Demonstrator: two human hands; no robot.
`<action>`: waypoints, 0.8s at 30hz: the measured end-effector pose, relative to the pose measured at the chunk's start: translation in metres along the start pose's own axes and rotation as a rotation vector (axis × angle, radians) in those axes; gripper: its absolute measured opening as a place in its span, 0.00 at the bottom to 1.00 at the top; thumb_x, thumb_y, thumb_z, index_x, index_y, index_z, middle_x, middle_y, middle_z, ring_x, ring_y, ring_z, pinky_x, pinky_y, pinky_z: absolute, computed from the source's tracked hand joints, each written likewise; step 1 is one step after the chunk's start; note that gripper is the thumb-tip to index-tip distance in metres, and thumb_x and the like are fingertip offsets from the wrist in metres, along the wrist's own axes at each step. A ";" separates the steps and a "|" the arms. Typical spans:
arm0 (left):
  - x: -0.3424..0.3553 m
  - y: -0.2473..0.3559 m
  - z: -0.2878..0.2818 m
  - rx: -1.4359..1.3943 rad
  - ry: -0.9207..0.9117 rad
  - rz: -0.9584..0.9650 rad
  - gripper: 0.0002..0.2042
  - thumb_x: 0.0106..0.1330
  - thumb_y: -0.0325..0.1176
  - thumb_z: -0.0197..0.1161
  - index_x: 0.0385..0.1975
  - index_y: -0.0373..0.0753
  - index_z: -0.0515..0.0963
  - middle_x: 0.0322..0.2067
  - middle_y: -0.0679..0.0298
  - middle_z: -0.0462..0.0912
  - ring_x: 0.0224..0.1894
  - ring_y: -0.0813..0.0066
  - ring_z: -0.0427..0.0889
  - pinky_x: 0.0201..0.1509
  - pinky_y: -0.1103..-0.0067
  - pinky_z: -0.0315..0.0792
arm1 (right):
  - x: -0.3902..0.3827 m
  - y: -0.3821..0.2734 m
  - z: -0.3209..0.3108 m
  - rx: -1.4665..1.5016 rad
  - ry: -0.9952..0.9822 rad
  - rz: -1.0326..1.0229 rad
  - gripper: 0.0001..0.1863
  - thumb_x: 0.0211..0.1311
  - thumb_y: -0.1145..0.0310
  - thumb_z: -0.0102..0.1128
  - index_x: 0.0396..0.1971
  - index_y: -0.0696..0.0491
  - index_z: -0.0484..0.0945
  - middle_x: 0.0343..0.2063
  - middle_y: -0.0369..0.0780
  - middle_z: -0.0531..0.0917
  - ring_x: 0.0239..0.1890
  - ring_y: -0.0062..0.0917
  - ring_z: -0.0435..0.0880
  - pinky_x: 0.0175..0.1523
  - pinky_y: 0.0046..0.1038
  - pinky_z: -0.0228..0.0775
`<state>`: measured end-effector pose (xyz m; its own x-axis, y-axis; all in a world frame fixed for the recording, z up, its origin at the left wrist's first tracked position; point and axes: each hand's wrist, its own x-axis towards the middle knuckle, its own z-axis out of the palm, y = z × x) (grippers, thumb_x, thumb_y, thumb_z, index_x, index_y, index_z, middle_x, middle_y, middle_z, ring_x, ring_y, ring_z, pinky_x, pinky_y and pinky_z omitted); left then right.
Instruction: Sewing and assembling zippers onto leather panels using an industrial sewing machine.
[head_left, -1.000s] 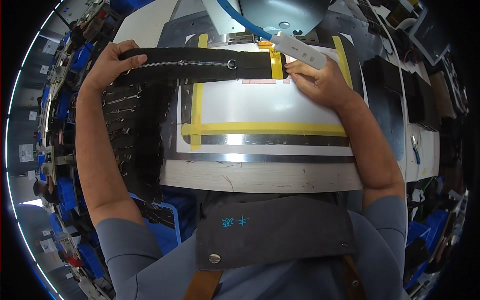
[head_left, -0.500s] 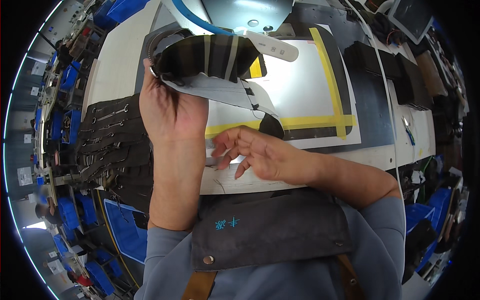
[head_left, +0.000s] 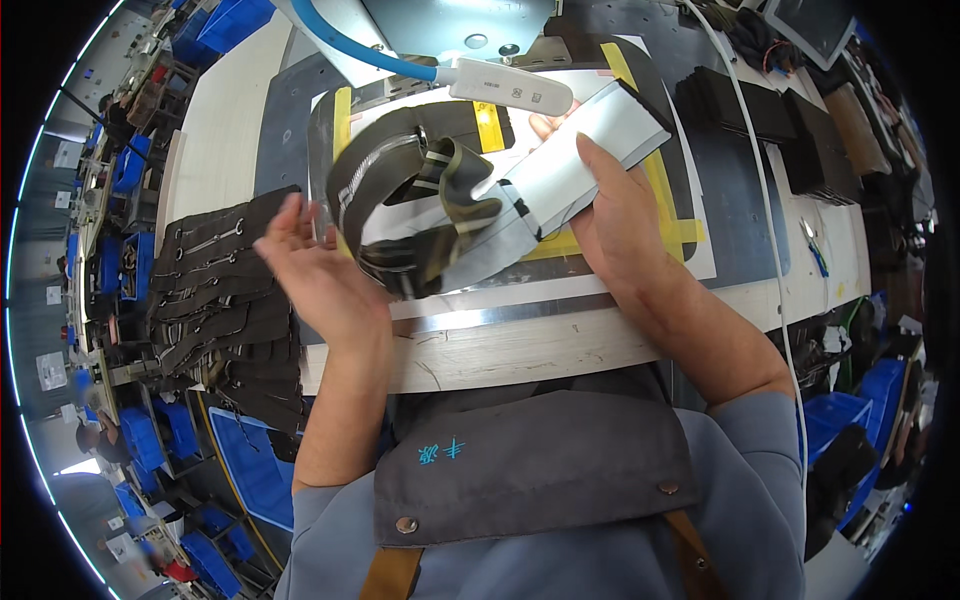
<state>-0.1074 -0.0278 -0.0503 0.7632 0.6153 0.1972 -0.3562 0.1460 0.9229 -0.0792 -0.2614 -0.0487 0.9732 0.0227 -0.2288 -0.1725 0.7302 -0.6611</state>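
Observation:
My right hand point(head_left: 620, 225) grips the pale-backed end point(head_left: 580, 155) of a long dark fabric band point(head_left: 380, 150) over the taped work plate point(head_left: 655, 240). The band curls in a loose loop, showing a zipper, striped lining and a curved middle; its upper end lies by a yellow strip point(head_left: 488, 125). My left hand point(head_left: 320, 270) is open beside the loop at the left, slightly blurred, holding nothing that I can see. Just beyond it lies a pile of zippered dark fabric pieces point(head_left: 210, 290).
Overhead are a blue hose point(head_left: 370, 55) and white switch unit point(head_left: 510, 85) beside a metal machine point(head_left: 465, 25). At right stand dark stacked pieces point(head_left: 815, 150), a cable point(head_left: 760, 180), snips point(head_left: 812, 250), and a screen point(head_left: 810, 35). A blue bin point(head_left: 250, 450) sits lower left; a co-worker point(head_left: 95, 440) is far left.
The band went from stretched flat to lifted and curled, its pale backing turned up. My left hand has let go and moved left; my right hand moved up and now grips the end.

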 end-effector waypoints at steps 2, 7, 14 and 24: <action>-0.002 0.008 -0.002 0.459 -0.252 0.813 0.31 0.73 0.55 0.49 0.66 0.42 0.53 0.66 0.58 0.61 0.64 0.66 0.65 0.71 0.63 0.49 | 0.008 -0.003 -0.007 -0.146 -0.074 -0.048 0.28 0.74 0.69 0.46 0.70 0.58 0.55 0.60 0.45 0.72 0.63 0.32 0.73 0.67 0.39 0.65; -0.043 0.029 0.040 1.256 -1.111 1.134 0.30 0.57 0.35 0.67 0.62 0.39 0.71 0.48 0.66 0.81 0.59 0.71 0.77 0.76 0.57 0.42 | 0.031 -0.007 -0.016 -0.414 -0.088 -0.246 0.27 0.74 0.66 0.46 0.69 0.57 0.61 0.49 0.41 0.78 0.53 0.26 0.76 0.63 0.31 0.66; -0.009 0.015 0.042 1.538 -1.287 1.028 0.20 0.61 0.22 0.57 0.54 0.37 0.77 0.24 0.68 0.77 0.32 0.74 0.81 0.76 0.65 0.52 | 0.044 -0.055 -0.030 -1.294 -0.106 -0.131 0.25 0.72 0.57 0.49 0.58 0.59 0.76 0.44 0.46 0.82 0.54 0.34 0.80 0.60 0.33 0.65; -0.027 -0.012 0.086 1.243 -1.247 0.914 0.12 0.56 0.26 0.65 0.41 0.40 0.75 0.17 0.64 0.78 0.20 0.66 0.81 0.24 0.72 0.70 | 0.081 -0.045 -0.017 -2.159 -0.562 -0.879 0.38 0.57 0.49 0.68 0.62 0.58 0.72 0.48 0.44 0.82 0.52 0.34 0.79 0.57 0.38 0.66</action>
<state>-0.0771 -0.1126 -0.0379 0.6881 -0.6871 0.2331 -0.7072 -0.7070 0.0037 0.0047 -0.3040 -0.0495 0.7443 0.6011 0.2911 0.6385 -0.7683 -0.0459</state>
